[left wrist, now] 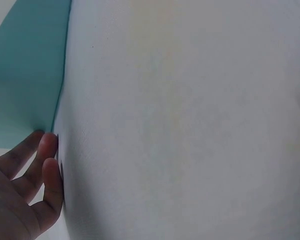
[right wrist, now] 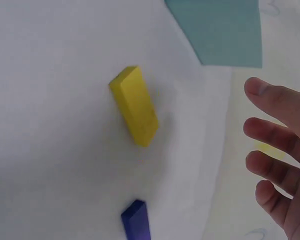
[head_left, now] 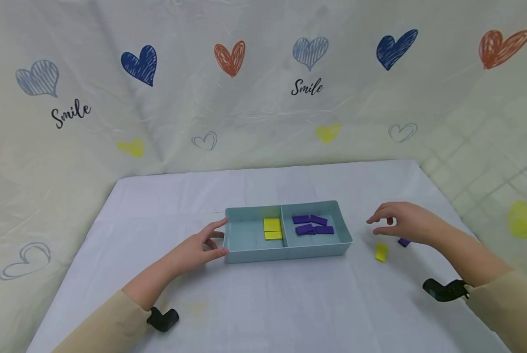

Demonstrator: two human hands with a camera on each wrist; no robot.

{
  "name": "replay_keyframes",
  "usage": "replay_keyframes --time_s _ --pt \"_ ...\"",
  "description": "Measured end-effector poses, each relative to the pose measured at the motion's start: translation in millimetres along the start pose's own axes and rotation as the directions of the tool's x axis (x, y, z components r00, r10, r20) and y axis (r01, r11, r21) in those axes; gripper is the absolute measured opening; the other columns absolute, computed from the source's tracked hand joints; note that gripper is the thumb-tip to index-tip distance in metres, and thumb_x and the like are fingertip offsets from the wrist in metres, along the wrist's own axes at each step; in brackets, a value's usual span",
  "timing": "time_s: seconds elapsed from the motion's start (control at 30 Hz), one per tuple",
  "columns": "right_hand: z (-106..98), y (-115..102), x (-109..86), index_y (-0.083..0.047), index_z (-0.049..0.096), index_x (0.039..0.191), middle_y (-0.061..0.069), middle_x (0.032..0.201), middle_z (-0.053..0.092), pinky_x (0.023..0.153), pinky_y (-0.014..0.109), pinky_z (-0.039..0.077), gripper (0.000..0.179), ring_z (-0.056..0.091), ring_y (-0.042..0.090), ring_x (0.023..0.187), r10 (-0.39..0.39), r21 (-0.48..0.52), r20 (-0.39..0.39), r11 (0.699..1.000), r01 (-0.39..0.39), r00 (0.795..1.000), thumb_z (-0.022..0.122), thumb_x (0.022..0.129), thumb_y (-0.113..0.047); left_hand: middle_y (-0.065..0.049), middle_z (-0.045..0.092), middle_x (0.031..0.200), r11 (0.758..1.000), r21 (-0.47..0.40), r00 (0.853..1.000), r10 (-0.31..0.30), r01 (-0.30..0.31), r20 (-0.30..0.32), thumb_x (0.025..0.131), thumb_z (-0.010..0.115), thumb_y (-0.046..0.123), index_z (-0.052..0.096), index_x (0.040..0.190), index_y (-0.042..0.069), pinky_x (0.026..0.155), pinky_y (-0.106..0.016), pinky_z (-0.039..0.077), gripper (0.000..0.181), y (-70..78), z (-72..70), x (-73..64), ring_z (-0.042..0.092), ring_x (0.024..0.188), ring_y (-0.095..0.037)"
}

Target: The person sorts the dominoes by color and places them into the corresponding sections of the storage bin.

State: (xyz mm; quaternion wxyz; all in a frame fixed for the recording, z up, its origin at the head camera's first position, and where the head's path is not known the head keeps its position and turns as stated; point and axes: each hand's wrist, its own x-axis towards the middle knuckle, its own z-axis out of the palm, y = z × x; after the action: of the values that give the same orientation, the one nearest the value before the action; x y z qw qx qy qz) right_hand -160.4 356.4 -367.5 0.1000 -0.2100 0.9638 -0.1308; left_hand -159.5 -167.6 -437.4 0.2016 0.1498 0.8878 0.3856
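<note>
A teal two-compartment box (head_left: 263, 255) stands on the table. My left hand (head_left: 206, 247) is at its left end, with thumb and index fingertips resting against the end wall; the left wrist view shows other fingers (left wrist: 51, 172) loosely bent beside the wall. Over the table to the box's right hovers my right hand (head_left: 406, 221), fingers relaxed and holding nothing. Below it lie a yellow block (head_left: 381, 252) and a purple block (head_left: 404, 242), the latter partly hidden by the hand. Both loose blocks (right wrist: 135, 107) also show in the right wrist view.
Yellow blocks (head_left: 272, 225) lie against the divider in the box's left compartment. Several purple blocks (head_left: 324, 229) are scattered in the right one. A white cloth (head_left: 289, 304) covers the table, and a heart-printed curtain (head_left: 263, 113) hangs behind it.
</note>
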Motion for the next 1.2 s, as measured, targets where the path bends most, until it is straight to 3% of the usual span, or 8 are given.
replay_keyframes --time_s 0.3,0.53,0.83,1.2 --pt "3.7 48.5 -27.2 -0.015 0.074 0.115 -0.003 0.105 0.067 0.061 0.027 0.045 0.036 0.053 0.013 0.081 0.147 0.044 0.042 0.988 -0.149 0.988 0.079 0.084 -0.032 0.0 0.054 0.139 1.0 0.009 1.0 -0.003 0.003 -0.007 0.091 0.069 0.048 0.022 0.154 0.047 0.076 -0.033 0.049 0.079 2.6 -1.0 -2.5 0.059 0.103 -0.013" --pt "6.0 68.6 -37.5 -0.011 0.074 0.115 0.003 0.105 0.067 0.058 0.027 0.043 0.035 0.048 0.015 0.078 0.214 0.078 0.064 0.973 -0.219 0.975 0.079 0.084 -0.027 0.001 0.054 0.139 1.0 0.014 1.0 0.004 -0.004 -0.007 0.09 0.069 0.05 0.022 0.154 0.048 0.075 -0.033 0.049 0.079 1.3 -1.0 -1.7 0.059 0.102 -0.012" --pt "14.7 81.5 -40.1 -0.012 0.073 0.117 0.008 0.114 0.065 0.064 0.029 0.046 0.035 0.052 0.022 0.091 0.224 0.109 0.145 0.965 -0.24 0.964 0.079 0.085 -0.026 0.001 0.054 0.139 1.0 0.014 1.0 0.009 -0.009 -0.004 0.089 0.069 0.053 0.022 0.154 0.048 0.076 -0.033 0.049 0.081 1.4 0.1 -1.0 0.059 0.103 -0.012" --pt "27.6 89.9 -38.2 -0.014 0.075 0.108 0.003 0.106 0.067 0.067 0.032 0.046 0.029 0.054 0.022 0.088 0.225 0.073 0.074 0.97 -0.23 0.972 0.081 0.082 -0.025 -0.001 0.055 0.139 1.0 0.01 1.0 0.004 -0.004 -0.003 0.088 0.07 0.053 0.022 0.154 0.049 0.077 -0.034 0.049 0.081 -1.0 0.1 0.9 0.058 0.103 -0.012"
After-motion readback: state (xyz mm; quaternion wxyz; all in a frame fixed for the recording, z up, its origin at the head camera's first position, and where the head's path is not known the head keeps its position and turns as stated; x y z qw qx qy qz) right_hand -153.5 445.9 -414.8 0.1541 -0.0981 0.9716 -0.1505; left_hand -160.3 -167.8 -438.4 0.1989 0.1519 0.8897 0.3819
